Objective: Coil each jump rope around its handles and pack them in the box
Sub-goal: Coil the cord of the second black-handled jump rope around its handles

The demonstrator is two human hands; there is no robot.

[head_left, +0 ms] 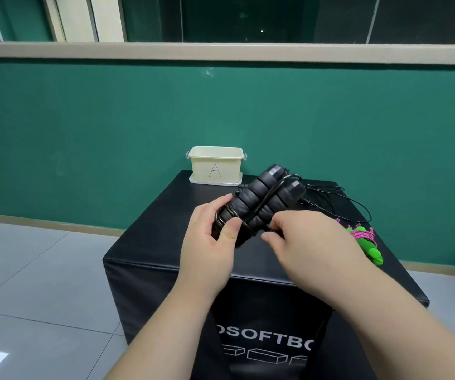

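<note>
Holding the two black handles [251, 198] above the worktop [149, 242], before the box [215, 165], the left hand [212, 237] has its grip clenched on their lower end, the right hand [308, 242] seems to pinch the cord [271, 193], and the turns may slip off if tension drops; its fingertips are hidden.

The box [215, 168] is sitting at the counter's [149, 237] far edge. Before it, the paired handles [264, 198] are hanging over the middle; loose rope [330, 187] is trailing rightward behind them, another coiled rope [366, 239] lying at the right edge.
</note>
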